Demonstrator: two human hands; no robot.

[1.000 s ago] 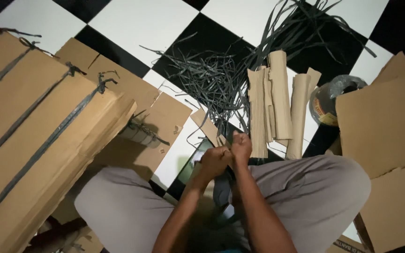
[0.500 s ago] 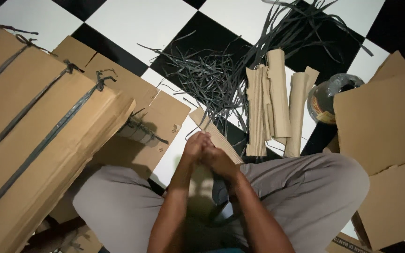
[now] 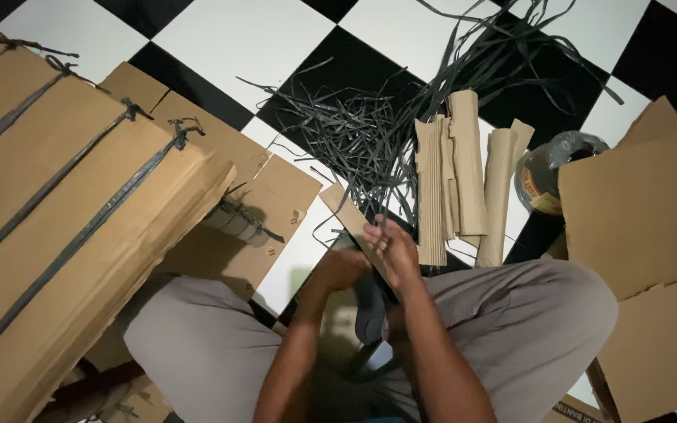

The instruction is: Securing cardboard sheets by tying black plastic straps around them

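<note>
I sit cross-legged on a black and white checkered floor. My right hand pinches a thin dark strap that runs up into the heap of dark straps. My left hand is closed just left of it, low between my knees; what it holds I cannot make out. A narrow cardboard strip lies slantwise under both hands. Several rolled cardboard pieces stand side by side just beyond my right hand.
A big stack of flat cardboard tied with dark straps fills the left. A smaller tied bundle lies beside it. Loose cardboard sheets lie at the right, with a roll of dark strap in plastic near them.
Both hands dropped toward my lap and clasped, then came forward again. Now they are apart, the right one raised with a strap between its fingers.
</note>
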